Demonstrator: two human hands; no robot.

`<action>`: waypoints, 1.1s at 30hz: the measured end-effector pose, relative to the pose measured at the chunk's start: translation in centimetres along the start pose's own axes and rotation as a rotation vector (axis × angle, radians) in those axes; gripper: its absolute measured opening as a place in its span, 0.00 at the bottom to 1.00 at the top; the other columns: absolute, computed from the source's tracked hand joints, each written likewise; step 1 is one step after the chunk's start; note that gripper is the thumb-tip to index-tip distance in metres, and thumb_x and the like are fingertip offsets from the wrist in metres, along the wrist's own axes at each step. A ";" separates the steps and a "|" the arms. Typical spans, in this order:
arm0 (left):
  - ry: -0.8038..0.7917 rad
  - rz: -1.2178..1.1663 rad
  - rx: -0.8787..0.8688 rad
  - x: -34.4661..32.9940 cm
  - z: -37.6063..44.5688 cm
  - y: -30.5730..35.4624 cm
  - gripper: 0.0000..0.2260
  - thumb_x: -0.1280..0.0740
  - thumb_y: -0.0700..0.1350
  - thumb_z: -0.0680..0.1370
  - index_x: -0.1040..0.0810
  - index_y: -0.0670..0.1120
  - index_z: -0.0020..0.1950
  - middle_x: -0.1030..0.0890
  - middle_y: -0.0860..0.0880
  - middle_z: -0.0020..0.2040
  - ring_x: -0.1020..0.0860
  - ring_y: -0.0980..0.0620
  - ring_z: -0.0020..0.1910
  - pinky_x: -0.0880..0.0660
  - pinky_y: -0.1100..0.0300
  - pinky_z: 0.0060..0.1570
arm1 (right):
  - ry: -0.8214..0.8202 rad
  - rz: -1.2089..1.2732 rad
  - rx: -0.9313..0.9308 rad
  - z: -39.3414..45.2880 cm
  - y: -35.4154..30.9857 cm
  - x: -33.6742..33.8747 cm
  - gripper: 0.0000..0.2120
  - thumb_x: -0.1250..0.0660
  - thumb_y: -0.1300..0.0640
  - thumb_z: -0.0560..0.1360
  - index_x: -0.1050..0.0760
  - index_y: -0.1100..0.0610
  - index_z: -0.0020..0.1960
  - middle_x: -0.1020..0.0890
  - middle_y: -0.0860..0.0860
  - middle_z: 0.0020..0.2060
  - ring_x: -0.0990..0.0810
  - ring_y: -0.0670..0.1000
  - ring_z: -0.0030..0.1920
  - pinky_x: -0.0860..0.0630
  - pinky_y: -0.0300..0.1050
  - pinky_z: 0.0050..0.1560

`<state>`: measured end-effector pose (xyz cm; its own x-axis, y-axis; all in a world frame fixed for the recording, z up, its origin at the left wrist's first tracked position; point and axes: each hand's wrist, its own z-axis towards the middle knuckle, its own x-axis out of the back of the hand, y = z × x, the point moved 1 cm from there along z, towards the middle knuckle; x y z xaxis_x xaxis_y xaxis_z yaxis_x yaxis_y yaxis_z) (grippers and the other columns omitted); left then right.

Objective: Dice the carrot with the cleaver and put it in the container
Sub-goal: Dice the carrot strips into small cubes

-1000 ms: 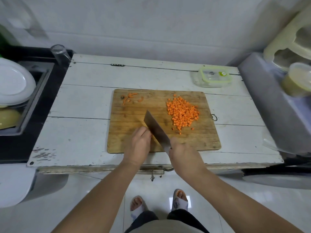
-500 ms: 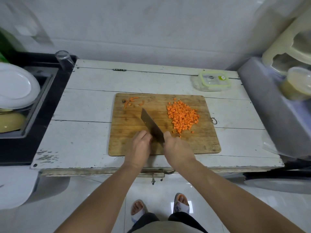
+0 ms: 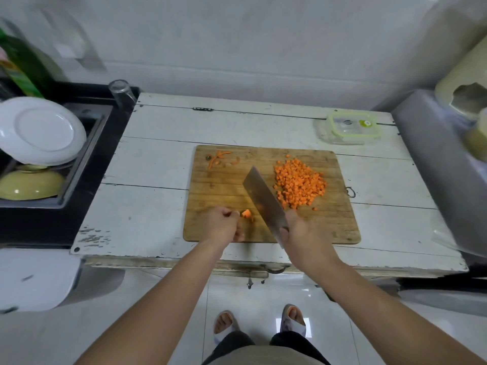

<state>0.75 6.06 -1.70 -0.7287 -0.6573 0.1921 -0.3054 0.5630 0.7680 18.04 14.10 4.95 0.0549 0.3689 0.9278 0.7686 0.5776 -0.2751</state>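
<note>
White-painted plank surface [image 3: 147,204], paint worn at near-left corner, set against a pale wall. Wooden board [image 3: 340,222] lies at centre.

Right hand [image 3: 303,230]: fingers curled round the handle of the cleaver [image 3: 263,198]. Blade angled up and away toward the left, tip lifted above mid-board.

Left hand [image 3: 224,225]: fingers curled, tips at a small carrot piece [image 3: 246,213] on the board's near-left part, just left of the blade. Whether the piece is pinched or only touched: cannot tell.

Diced carrot [image 3: 300,187]: heap of small orange cubes on the board's right half, just right of the blade; a few stray cubes at the heap's edges.

Peel scraps [image 3: 220,158] at the board's far-left corner.

Container [image 3: 350,127]: clear, green-rimmed lid on, at the far-right of the surface, well apart from the heap.

Left of the surface: sink [image 3: 87,154] with white plate [image 3: 39,130] over a yellow bowl [image 3: 31,184]; glass [image 3: 121,92] at its far corner.
</note>
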 end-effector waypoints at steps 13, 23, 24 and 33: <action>-0.006 0.046 0.002 -2.3 1.2 0.4 0.07 0.35 0.42 0.84 0.24 0.42 0.47 0.15 0.40 0.38 0.15 0.44 0.31 0.15 0.44 0.41 | -0.023 -0.136 0.038 -1.3 -1.7 -1.9 0.11 0.36 0.62 0.79 0.35 0.54 0.58 0.19 0.54 0.39 0.20 0.58 0.37 0.21 0.53 0.36; 0.074 0.116 -0.049 -2.6 0.6 0.3 0.08 0.35 0.43 0.83 0.22 0.44 0.44 0.15 0.43 0.39 0.14 0.44 0.36 0.16 0.45 0.42 | -0.046 -0.211 0.010 0.4 -3.7 -2.7 0.14 0.36 0.67 0.75 0.35 0.54 0.56 0.19 0.53 0.38 0.18 0.57 0.37 0.27 0.48 0.33; 0.066 0.116 -0.045 -2.6 0.7 0.2 0.08 0.34 0.43 0.82 0.22 0.44 0.44 0.15 0.43 0.39 0.14 0.43 0.37 0.16 0.45 0.43 | -0.037 -0.181 0.006 0.9 -3.7 -2.6 0.13 0.37 0.65 0.77 0.36 0.54 0.56 0.21 0.53 0.37 0.19 0.58 0.36 0.28 0.48 0.32; -0.091 -0.058 0.082 -1.4 0.5 1.0 0.05 0.36 0.41 0.84 0.22 0.40 0.53 0.16 0.38 0.43 0.15 0.43 0.36 0.15 0.50 0.40 | 0.049 0.034 -0.064 1.3 0.2 -0.3 0.08 0.41 0.55 0.82 0.33 0.56 0.59 0.21 0.55 0.41 0.25 0.58 0.37 0.27 0.49 0.35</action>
<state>1.14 7.81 -1.56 -0.7598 -0.6440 0.0895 -0.3952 0.5667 0.7230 17.35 15.10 4.25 0.1115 0.3506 0.9299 0.8051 0.5167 -0.2914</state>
